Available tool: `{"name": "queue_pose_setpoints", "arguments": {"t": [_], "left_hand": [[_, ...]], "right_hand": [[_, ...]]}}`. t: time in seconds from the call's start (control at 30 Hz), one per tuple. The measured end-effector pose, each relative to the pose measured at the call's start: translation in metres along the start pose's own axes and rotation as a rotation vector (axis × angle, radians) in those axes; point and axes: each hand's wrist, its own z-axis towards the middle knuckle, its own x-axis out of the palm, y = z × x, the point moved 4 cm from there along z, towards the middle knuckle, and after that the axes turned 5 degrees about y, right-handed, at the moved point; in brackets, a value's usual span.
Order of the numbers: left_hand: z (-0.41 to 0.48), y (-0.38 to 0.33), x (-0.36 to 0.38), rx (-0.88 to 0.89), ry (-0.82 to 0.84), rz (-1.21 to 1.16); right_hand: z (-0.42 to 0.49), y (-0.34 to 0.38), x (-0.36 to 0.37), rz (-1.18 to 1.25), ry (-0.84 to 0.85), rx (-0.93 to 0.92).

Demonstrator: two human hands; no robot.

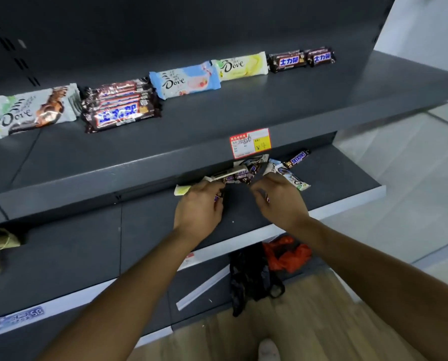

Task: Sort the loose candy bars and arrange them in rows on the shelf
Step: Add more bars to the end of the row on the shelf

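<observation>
The loose candy bars (243,171) lie heaped near the right end of the lower shelf (152,220), tucked under the front edge of the upper shelf (217,113). The left hand (199,207) and right hand (278,200) each curl their fingers round a small dark bar from the heap. Because the wrappers overlap, pulling these out could drag neighbours off the front edge.

Wood-look floor (295,329) btm, white wall (426,27) top rt, dark grey back panel (165,29).
</observation>
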Motion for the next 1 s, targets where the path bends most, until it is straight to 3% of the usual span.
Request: {"name": "queue_pose_setpoints", "arguments": {"t": [0.37,0.67,0.83,1.0], "left_hand": [[0.026,0.049,0.103,-0.277,0.236,0.075],[0.054,0.088,0.166,-0.362,0.36,0.184],[0.072,0.105,0.188,-0.303,0.51,0.345],[0.081,0.105,0.191,-0.089,0.671,0.563]], "right_hand": [[-0.013,-0.107,0.075,-0.012,0.18,0.237],[0.002,-0.169,0.119,0.028,0.236,0.459],[0.014,-0.195,0.154,-0.004,0.354,0.557],[0.022,-0.198,0.17,-0.042,0.41,0.569]]}}
